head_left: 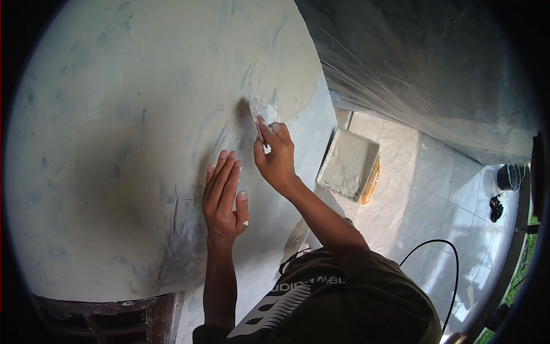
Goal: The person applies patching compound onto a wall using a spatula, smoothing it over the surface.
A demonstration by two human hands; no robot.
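Observation:
A large wall (pixel 132 74) coated in pale grey putty, with darker smears and streaks, fills the left side of the view. My right hand (pixel 278 152) is closed round a putty knife (pixel 254 113), its thin blade edge-on against the wall beside a patch of wet white putty (pixel 269 109). Most of the knife's handle is hidden by my fingers. Lower and to the left, my left hand (pixel 222 200) holds nothing; its fingers are stretched out flat at the wall, thumb apart. White putty specks mark both hands.
A tray (pixel 370 171) of grey putty stands right of the wall, an orange item (pixel 372 182) beneath it. Plastic sheeting (pixel 424 74) hangs at upper right. On the tiled floor (pixel 418 183) are a dark bucket (pixel 509 178) and a black object (pixel 496 208). A black cable (pixel 456 264) curves nearby. Dark wooden framing (pixel 163 315) borders the wall's bottom.

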